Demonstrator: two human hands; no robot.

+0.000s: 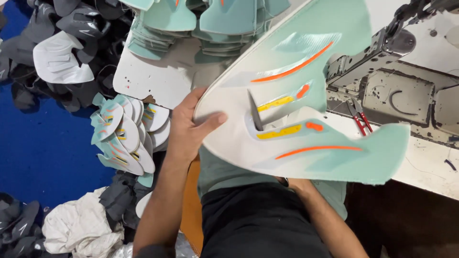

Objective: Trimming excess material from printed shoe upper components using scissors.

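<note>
Left hand fingers pinching shoe upper at its 9 o'clock edge. Right hand mostly hidden underneath, grip unclear. Snips on counter at 3 o'clock.

Cluttered sewing workstation over a deep blue floor.

Along the right edge, a worn white worktable with a grey metal sewing machine bed and red-handled snips. At the table's top-left corner, stacked mint-green cut pieces. On the floor at left, heaps of dark grey pieces, fanned mint-and-white pieces, crumpled white cloth. Even, soft light.
</note>
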